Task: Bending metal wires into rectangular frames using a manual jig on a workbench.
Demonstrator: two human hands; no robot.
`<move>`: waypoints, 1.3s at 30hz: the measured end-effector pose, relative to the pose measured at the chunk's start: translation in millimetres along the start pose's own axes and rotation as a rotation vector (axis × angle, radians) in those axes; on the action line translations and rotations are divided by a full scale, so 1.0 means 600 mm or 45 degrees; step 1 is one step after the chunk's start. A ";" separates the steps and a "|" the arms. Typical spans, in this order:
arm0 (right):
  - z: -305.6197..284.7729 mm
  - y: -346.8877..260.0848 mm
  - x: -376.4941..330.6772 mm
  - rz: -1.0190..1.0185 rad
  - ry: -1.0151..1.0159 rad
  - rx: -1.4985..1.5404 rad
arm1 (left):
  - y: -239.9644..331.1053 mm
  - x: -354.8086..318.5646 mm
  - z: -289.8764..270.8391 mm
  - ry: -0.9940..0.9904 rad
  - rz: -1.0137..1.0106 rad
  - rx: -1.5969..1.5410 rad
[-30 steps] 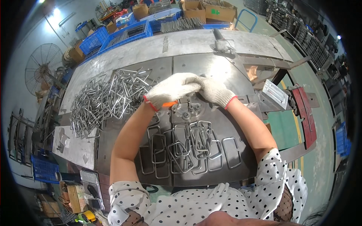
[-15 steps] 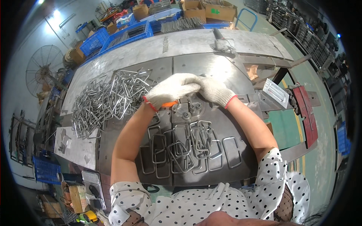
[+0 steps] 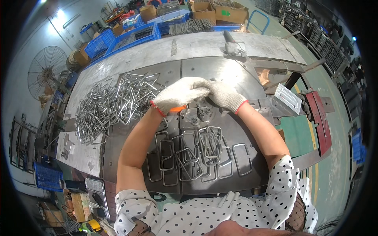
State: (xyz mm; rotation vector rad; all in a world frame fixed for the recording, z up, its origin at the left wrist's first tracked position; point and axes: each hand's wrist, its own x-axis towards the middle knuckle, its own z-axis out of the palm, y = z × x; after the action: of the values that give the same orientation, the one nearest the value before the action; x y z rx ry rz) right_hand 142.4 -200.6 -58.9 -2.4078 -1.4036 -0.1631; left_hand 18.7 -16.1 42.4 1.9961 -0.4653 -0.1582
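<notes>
My left hand point(image 3: 182, 93) and my right hand point(image 3: 225, 95), both in white knit gloves with red cuffs, meet above a bolted metal fixture point(image 3: 195, 118) on the steel table. Their fingers are curled in and touch each other; whatever they grip is hidden by the gloves. An orange piece point(image 3: 178, 108) shows just under the left glove. Nearer to me lie several rectangular bent-wire frames point(image 3: 241, 159), some overlapping. Left of my left hand spreads a tangled heap of shiny bent metal rods point(image 3: 114, 104).
A grey conical tool point(image 3: 233, 45) rests at the table's far side. Beyond it stand blue crates point(image 3: 134, 39) and cardboard boxes point(image 3: 230, 12). To the right are a white tray-like piece point(image 3: 288, 98) and a red metal panel point(image 3: 318, 122). A large fan point(image 3: 47, 72) stands at left.
</notes>
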 end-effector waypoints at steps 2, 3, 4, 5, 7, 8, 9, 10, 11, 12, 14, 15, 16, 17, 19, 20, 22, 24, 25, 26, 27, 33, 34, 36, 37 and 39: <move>0.004 0.001 0.001 -0.006 0.001 0.003 | 0.000 -0.002 0.001 0.018 -0.009 0.022; 0.005 0.002 0.002 -0.008 0.002 0.005 | 0.001 -0.002 0.001 0.021 -0.012 0.023; 0.006 0.003 0.002 -0.010 0.002 0.007 | 0.001 -0.003 0.002 0.014 -0.017 -0.002; 0.006 0.005 0.002 -0.007 -0.005 0.013 | 0.001 -0.003 0.002 0.008 -0.022 -0.028; 0.004 0.006 0.002 0.003 -0.019 0.024 | 0.001 0.000 0.000 -0.008 -0.043 0.008; 0.004 0.006 0.000 0.003 -0.011 0.023 | 0.001 0.001 0.000 -0.016 -0.053 0.026; 0.001 0.004 -0.001 0.000 -0.002 0.022 | -0.003 0.002 0.000 -0.011 -0.026 0.011; -0.002 0.002 -0.002 -0.002 0.007 0.022 | -0.009 0.002 0.001 -0.006 0.000 -0.005; -0.004 0.000 -0.003 0.009 0.006 0.035 | -0.012 0.003 0.002 -0.002 0.027 -0.020; -0.011 -0.006 -0.004 0.019 0.007 0.049 | -0.010 0.002 0.002 -0.001 0.035 -0.042; -0.014 -0.009 -0.004 0.028 0.012 0.056 | -0.006 0.000 0.002 0.001 0.052 -0.085; -0.013 -0.008 -0.003 0.027 0.021 0.048 | -0.006 0.002 0.000 -0.001 0.059 -0.026; -0.011 -0.007 -0.001 0.025 0.031 0.039 | -0.009 0.003 -0.002 -0.002 0.066 0.034; -0.007 -0.006 0.001 -0.004 0.038 0.014 | -0.008 0.004 -0.004 -0.001 0.073 0.095; 0.001 0.005 0.000 -0.046 0.054 -0.036 | 0.017 0.000 -0.011 -0.001 -0.046 0.048; 0.001 0.011 -0.001 -0.065 0.066 -0.014 | 0.037 -0.006 -0.016 0.000 -0.107 0.025; 0.004 0.015 -0.003 -0.112 0.087 0.045 | 0.108 -0.038 -0.031 0.211 -0.278 0.116; 0.011 0.015 0.003 -0.126 0.090 0.034 | 0.115 -0.079 -0.047 0.398 -0.296 0.075; 0.013 0.018 0.002 -0.125 0.091 0.026 | 0.105 -0.094 -0.056 0.463 -0.221 -0.013; 0.014 0.020 0.001 -0.117 0.101 0.039 | 0.105 -0.112 -0.070 0.454 -0.227 0.405; 0.016 0.019 0.002 -0.129 0.102 0.038 | 0.098 -0.137 -0.080 0.461 -0.161 0.585; 0.008 0.016 -0.002 -0.096 0.080 0.012 | 0.055 -0.310 -0.024 0.621 -0.351 0.990; 0.009 0.015 -0.002 -0.096 0.078 0.005 | 0.052 -0.330 -0.006 0.673 -0.433 0.976; 0.008 0.013 -0.001 -0.102 0.068 -0.004 | 0.025 -0.377 0.026 0.781 -0.427 1.026; 0.005 0.014 -0.002 -0.104 0.060 -0.005 | 0.004 -0.394 0.045 0.823 -0.406 1.075; 0.005 0.011 0.001 -0.107 0.053 -0.006 | -0.017 -0.412 0.075 0.790 -0.386 1.111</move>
State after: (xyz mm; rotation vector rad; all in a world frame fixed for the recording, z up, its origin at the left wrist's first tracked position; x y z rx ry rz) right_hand 148.0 -202.3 -62.9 -2.3364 -1.4882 -0.2368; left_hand -219.2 46.6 -9.6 2.7909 0.2301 0.5621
